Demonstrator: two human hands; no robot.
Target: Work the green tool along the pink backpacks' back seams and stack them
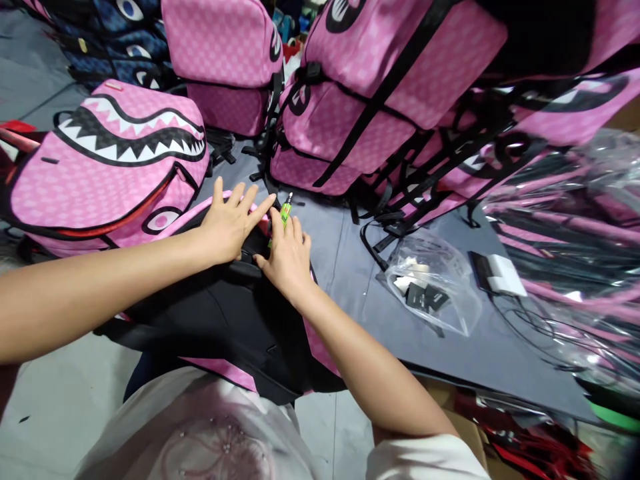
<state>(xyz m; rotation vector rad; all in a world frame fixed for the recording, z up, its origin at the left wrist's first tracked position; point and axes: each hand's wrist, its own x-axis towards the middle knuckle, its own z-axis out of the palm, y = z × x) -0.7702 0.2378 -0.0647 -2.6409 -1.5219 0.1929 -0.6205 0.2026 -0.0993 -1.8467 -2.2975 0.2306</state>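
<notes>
A black-backed pink backpack (pixel 215 303) lies across the table edge in front of me, its black side up. My left hand (pixel 227 223) rests on its top end, palm down with the fingers spread. Beside it, my right hand (pixel 289 260) has its fingers curled around a slim green tool with a pale pointed tip (pixel 286 210); its exact kind is not clear. The right thumb touches the bag's black top near the handle. To the left lies a pink checkered backpack with a shark-mouth print (pixel 125 153), its zipper partly undone.
Pink backpacks (pixel 360 100) stand stacked at the back, with dark blue ones (pixel 120 40) behind left. A clear plastic bag of tags (pixel 433 287) and a white device with cables (pixel 505 275) lie right on the grey table (pixel 345 260). Plastic-wrapped backpacks (pixel 575 247) fill the far right.
</notes>
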